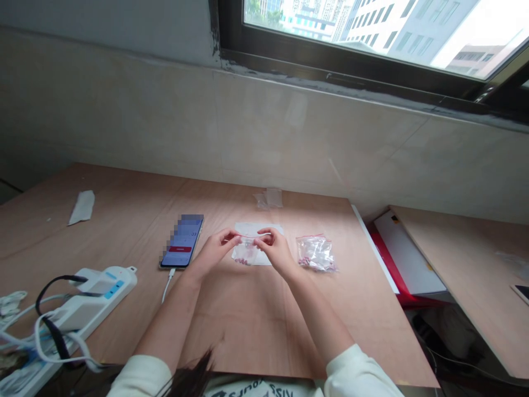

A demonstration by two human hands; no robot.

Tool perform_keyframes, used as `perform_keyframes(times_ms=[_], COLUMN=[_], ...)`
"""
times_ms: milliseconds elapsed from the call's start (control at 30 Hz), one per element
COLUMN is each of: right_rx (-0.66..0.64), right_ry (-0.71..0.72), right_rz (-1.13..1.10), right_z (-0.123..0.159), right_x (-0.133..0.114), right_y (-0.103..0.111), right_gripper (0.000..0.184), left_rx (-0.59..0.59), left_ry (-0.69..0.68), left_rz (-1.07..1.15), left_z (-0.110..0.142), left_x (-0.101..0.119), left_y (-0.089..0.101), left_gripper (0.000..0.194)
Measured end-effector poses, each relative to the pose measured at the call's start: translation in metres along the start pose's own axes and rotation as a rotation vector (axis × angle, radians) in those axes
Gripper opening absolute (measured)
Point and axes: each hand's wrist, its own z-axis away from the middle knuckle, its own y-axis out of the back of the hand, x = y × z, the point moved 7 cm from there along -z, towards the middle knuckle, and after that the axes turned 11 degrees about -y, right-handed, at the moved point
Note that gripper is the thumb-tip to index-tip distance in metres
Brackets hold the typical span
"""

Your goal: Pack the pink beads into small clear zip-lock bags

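Observation:
Between both hands is a small clear zip bag [247,251] with a red line along its top edge and several small dark red pieces at its bottom. My left hand [221,243] pinches the bag's top left corner. On the other side, my right hand [271,246] has thumb and fingers closed on the top right part. Beneath the bag lies a white sheet of paper [270,259]. To the right of my right hand rests a pile of similar filled zip bags [317,253].
Left of the hands lies a phone [182,242] with a charging cable [167,285]. A white power strip [97,300] with tangled cords takes up the near left. Clear empty-looking bags [268,198] sit by the wall, and a white scrap [81,207] lies far left.

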Motion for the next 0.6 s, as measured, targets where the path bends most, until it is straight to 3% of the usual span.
perform_keyframes(times_ms=[167, 367, 600], right_rx=[0.033, 0.119, 0.026], right_ry=[-0.065, -0.027, -0.051], right_rz=[0.027, 0.082, 0.019], right_z=[-0.006, -0.005, -0.006], right_x=[0.014, 0.006, 0.009], right_y=[0.008, 0.012, 0.002], right_gripper=[0.016, 0.012, 0.013], left_rx=[-0.007, 0.023, -0.006], left_ry=[0.037, 0.042, 0.053], left_rz=[0.03, -0.036, 0.042], left_z=[0.004, -0.002, -0.005], left_x=[-0.001, -0.004, -0.007], left_y=[0.001, 0.005, -0.003], left_gripper=[0.02, 0.021, 0.022])
